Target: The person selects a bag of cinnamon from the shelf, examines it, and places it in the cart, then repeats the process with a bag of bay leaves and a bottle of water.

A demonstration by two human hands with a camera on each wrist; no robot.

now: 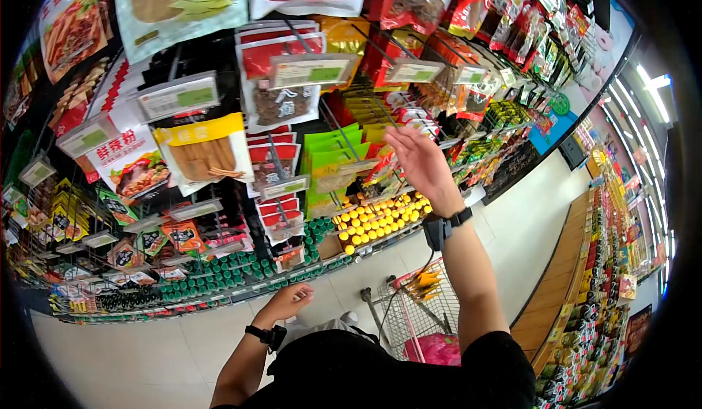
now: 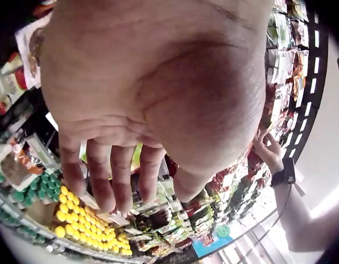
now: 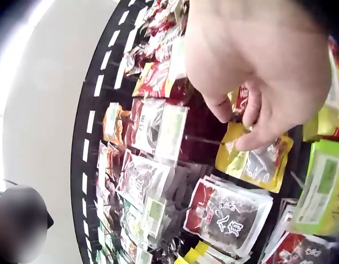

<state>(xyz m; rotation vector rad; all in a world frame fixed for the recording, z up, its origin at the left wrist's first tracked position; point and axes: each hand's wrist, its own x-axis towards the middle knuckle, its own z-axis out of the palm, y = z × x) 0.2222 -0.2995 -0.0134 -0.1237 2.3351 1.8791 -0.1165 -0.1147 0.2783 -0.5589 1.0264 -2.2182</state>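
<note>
My right hand point(image 1: 424, 164) is raised at the rack of hanging spice packets. In the right wrist view, its curled fingers and thumb pinch the top edge of a yellow packet point(image 3: 257, 165) with a dark printed middle. Part of that packet's top is hidden behind the thumb. Just below it hang white-and-red packets of star anise point(image 3: 230, 217); a bright green packet point(image 3: 323, 181) hangs to the right. My left hand point(image 1: 287, 303) is low, in front of the bottom shelf, fingers loosely bent and nothing in them. Its palm fills much of the left wrist view.
Price tags point(image 1: 311, 71) stick out on hook ends along the rack. Yellow-capped bottles point(image 1: 380, 222) and green-capped ones point(image 1: 234, 270) line the bottom shelf. A shopping cart point(image 1: 420, 314) with a pink bag stands beside me. Across the aisle runs another stocked shelf point(image 1: 563, 263).
</note>
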